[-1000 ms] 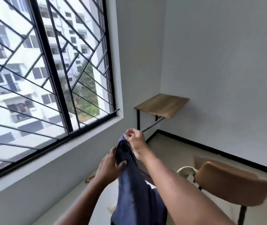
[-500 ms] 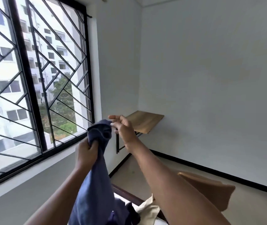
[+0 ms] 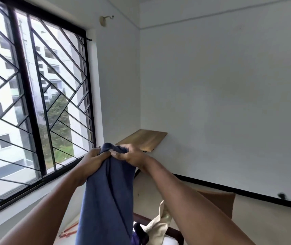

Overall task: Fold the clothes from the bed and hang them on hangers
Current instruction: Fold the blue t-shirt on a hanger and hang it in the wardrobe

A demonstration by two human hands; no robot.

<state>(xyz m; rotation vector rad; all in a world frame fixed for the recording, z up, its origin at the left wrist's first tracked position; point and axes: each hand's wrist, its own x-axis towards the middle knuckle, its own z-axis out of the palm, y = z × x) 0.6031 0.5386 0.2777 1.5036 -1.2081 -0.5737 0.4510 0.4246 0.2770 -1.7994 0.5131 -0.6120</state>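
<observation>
A dark blue garment point(image 3: 105, 195) hangs down in front of me from its top edge. My left hand point(image 3: 92, 160) grips that edge on the left and my right hand point(image 3: 128, 155) grips it on the right, the two hands almost touching. Below, at the bottom of the view, a cream garment point(image 3: 158, 225) and a darker piece of cloth point(image 3: 140, 234) lie on the bed. An orange hanger point(image 3: 68, 231) shows at the bottom left of the blue garment. The garment's lower part runs out of view.
A barred window point(image 3: 35, 103) fills the left wall. A small wooden wall shelf point(image 3: 143, 139) stands in the corner behind my hands. A brown chair back point(image 3: 217, 202) is at the lower right. A hook point(image 3: 105, 19) is fixed high on the wall.
The view has tilted upward toward the ceiling. My right hand has come in and closed on the garment's top edge next to my left hand.
</observation>
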